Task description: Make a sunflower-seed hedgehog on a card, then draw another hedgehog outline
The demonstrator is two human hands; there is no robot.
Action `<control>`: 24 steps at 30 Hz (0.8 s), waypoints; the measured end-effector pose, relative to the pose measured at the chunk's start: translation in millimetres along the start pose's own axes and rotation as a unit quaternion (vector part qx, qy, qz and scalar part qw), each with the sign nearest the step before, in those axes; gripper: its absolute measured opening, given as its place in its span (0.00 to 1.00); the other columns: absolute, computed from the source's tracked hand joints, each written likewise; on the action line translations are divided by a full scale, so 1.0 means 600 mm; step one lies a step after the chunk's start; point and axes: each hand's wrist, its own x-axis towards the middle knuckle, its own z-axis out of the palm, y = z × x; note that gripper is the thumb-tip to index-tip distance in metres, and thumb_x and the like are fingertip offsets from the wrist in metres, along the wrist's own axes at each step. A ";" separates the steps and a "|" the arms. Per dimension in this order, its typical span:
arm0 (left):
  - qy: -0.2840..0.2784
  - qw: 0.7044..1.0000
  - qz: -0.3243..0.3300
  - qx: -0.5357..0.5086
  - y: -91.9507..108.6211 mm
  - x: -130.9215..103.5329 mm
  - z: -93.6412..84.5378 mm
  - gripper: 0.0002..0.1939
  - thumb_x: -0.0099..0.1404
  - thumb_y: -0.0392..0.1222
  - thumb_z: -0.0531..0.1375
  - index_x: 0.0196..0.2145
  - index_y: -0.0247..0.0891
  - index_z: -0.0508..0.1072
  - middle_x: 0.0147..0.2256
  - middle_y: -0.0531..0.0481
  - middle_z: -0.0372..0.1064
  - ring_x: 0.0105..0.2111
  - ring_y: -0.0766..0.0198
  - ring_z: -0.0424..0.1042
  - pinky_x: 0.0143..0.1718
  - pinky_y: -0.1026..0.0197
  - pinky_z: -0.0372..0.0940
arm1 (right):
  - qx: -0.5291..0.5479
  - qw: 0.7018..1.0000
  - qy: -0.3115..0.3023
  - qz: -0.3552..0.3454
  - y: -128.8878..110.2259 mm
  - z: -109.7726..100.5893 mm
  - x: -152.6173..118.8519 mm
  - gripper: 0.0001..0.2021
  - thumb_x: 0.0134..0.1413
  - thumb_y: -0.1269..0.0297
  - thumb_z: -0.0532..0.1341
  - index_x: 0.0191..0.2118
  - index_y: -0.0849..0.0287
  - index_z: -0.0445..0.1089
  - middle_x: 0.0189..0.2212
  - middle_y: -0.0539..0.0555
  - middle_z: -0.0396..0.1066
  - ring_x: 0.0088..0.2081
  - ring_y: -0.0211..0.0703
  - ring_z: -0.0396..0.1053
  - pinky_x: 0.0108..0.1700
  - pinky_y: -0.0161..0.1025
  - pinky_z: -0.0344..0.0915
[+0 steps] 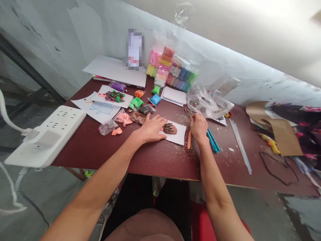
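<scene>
My left hand [151,129] lies flat with its fingers apart on the left side of a small white card [179,139]. On that card is a flattened brown clay shape [178,129], with dark striped seeds [169,128] stuck into it in overlapping rows. My right hand [199,127] is closed, fingertips together, beside a few loose seeds [188,111] on the table. What its fingers hold, if anything, is hidden. Just below it lie an orange stick-like tool [189,140] and a blue tool [213,141].
Clay packets, among them a green one [135,103], lie behind my left hand. A finished-looking seeded clay figure [114,96] and a blue hedgehog drawing [101,108] are at left. A power strip [52,134] juts over the left edge; a glue gun [271,143] lies at right.
</scene>
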 end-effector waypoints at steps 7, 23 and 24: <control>0.002 1.000 -0.017 0.024 0.009 0.000 -0.004 0.28 0.68 0.52 0.62 0.63 0.43 0.69 0.69 0.40 0.61 0.70 0.42 0.56 0.71 0.30 0.41 | 0.263 0.963 -0.045 0.039 -0.039 -0.026 -0.041 0.11 0.54 0.58 0.59 0.29 0.59 0.72 0.27 0.56 0.77 0.27 0.42 0.68 0.34 0.39 0.62; -0.022 0.999 -0.019 0.037 0.016 -0.002 -0.011 0.31 0.68 0.54 0.63 0.63 0.37 0.69 0.70 0.36 0.58 0.71 0.38 0.53 0.71 0.29 0.41 | 0.244 0.963 -0.102 0.052 -0.064 -0.032 -0.129 0.11 0.50 0.56 0.61 0.28 0.58 0.75 0.25 0.53 0.75 0.27 0.41 0.67 0.33 0.39 0.59; -0.022 0.999 -0.018 0.038 0.016 -0.001 -0.010 0.31 0.68 0.54 0.63 0.63 0.36 0.69 0.70 0.36 0.58 0.71 0.38 0.53 0.71 0.29 0.41 | 0.234 0.966 -0.100 0.051 -0.066 -0.031 -0.130 0.11 0.51 0.56 0.61 0.28 0.58 0.75 0.25 0.53 0.75 0.27 0.42 0.67 0.34 0.39 0.59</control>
